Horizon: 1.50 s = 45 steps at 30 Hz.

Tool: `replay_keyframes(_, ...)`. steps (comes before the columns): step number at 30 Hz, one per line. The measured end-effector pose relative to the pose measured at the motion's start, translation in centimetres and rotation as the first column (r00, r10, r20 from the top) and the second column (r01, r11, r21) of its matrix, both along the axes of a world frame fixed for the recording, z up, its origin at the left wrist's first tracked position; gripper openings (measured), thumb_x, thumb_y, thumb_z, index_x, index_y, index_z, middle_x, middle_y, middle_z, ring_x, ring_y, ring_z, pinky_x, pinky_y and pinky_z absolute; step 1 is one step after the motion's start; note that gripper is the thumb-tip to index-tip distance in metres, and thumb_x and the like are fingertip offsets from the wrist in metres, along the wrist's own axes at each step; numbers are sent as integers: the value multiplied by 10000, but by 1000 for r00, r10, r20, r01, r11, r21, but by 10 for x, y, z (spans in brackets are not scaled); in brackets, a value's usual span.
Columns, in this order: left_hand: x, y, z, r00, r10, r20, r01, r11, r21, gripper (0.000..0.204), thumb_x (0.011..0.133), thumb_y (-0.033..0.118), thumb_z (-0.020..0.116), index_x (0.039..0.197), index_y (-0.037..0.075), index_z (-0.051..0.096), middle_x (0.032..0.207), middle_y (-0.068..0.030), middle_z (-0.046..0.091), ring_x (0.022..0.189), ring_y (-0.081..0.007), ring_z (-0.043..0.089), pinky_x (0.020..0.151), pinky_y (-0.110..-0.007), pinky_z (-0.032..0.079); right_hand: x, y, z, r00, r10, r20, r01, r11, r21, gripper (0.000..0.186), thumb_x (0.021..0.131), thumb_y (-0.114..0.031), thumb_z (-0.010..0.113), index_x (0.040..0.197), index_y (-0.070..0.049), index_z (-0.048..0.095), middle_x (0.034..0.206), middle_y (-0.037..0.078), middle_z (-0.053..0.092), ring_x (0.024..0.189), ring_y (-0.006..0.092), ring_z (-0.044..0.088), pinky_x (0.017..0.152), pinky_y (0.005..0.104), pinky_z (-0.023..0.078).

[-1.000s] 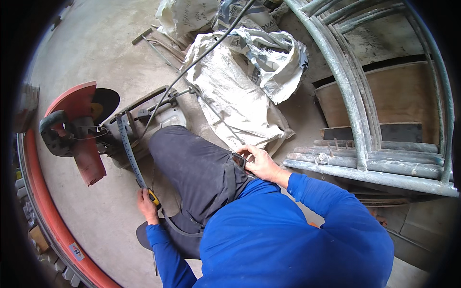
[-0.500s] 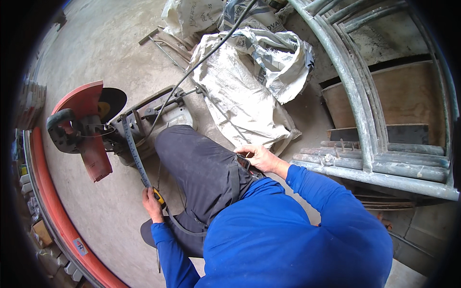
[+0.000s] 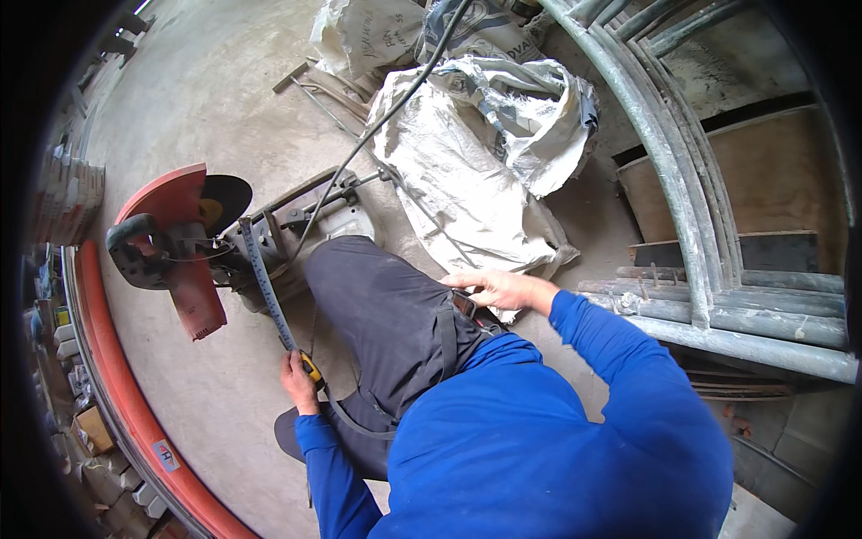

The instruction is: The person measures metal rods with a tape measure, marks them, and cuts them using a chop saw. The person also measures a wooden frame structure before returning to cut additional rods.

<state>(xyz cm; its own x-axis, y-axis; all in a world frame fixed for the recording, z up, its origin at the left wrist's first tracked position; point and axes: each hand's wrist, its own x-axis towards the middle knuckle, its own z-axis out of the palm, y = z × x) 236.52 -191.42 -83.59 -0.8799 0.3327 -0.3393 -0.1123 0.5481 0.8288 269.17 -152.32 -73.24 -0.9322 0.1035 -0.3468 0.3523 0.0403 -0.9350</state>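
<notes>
My left hand (image 3: 297, 384), low beside my bent leg, is closed round a yellow and black tape measure (image 3: 312, 369). Its blade (image 3: 267, 289) runs out up to the red chop saw (image 3: 193, 269), where the far end lies against the saw's metal base. The saw has a dark cutting disc (image 3: 224, 203) under a red guard. At my right thigh pocket, my right hand (image 3: 496, 291) is closed with its fingers bent at the pocket edge. A dark flat object (image 3: 464, 305) shows just under that hand; whether the fingers grip it is hidden.
A white woven sack (image 3: 458, 180) lies crumpled ahead of my knee, with more sacks behind. A black cable (image 3: 395, 108) crosses over the saw. Metal scaffold frames (image 3: 687, 207) lean at the right. A long red pipe-like bar (image 3: 112, 359) curves along the left.
The whole scene has shifted slightly rightward in the picture. My left hand keeps its hold on the tape measure, and my right hand stays at the pocket with its fingers a little moved.
</notes>
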Motion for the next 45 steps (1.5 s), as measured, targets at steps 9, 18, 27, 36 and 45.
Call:
replay_keyframes(9,-3,3,-5,1000,5,11,-5,1000,-12,334,1032,305,609,1051,-19,690,856,-51,661,780,-134,568,718,-314,481,-77,34,3,962,-161,221,237,894,-381,366,1013,-250,622,1273,2,676,1133,87,706,994,164,658,856,306,562)
replay_keyframes(18,0,11,-1,1000,-12,-7,12,999,-45,299,1041,277,589,1014,-8,673,843,-51,660,773,-129,575,703,-309,473,-164,37,2,903,-32,429,72,994,-77,335,849,-307,810,815,15,721,647,76,633,520,155,615,477,310,514)
replay_keyframes(27,-2,5,-7,999,28,29,-27,999,-34,315,1044,300,587,1055,-4,670,874,-38,640,789,-133,552,720,-303,467,-147,45,-34,887,-120,446,307,875,-375,252,900,-281,782,818,-56,705,723,20,663,604,127,635,572,282,558)
replay_keyframes(36,0,6,10,993,107,56,-113,985,127,298,1061,305,559,1035,23,653,843,-40,669,717,-107,550,664,-280,448,7,-6,30,897,-325,299,325,944,50,196,860,-177,742,978,-23,723,853,48,728,811,117,666,776,303,543)
replay_keyframes(45,9,20,39,998,68,-15,-65,986,150,302,1072,313,527,979,41,621,823,-42,651,707,-124,556,657,-285,443,23,-44,36,870,-361,335,361,930,66,376,845,-329,843,989,-3,724,869,91,731,809,147,677,753,309,541)
